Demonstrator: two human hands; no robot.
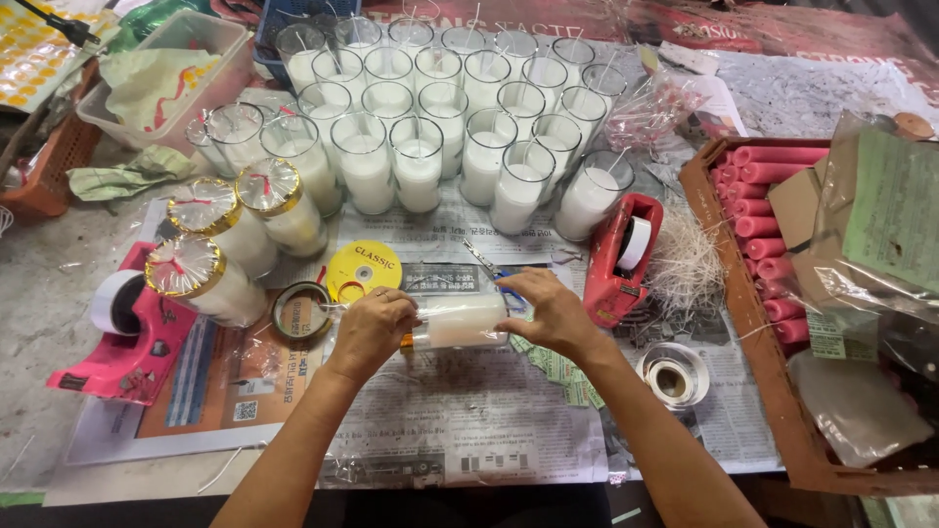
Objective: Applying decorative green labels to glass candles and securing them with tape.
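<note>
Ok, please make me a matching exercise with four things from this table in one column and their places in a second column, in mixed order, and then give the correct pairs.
Things:
1. candle glass lying on its side
2. red tape dispenser
3. pink tape dispenser
4. pink wax rolls

Places:
A. in the brown tray on the right
B. at the left edge of the newspaper
C. between the left hand and the right hand
D. just right of the right hand

Pairs: 1-C, 2-D, 3-B, 4-A
</note>
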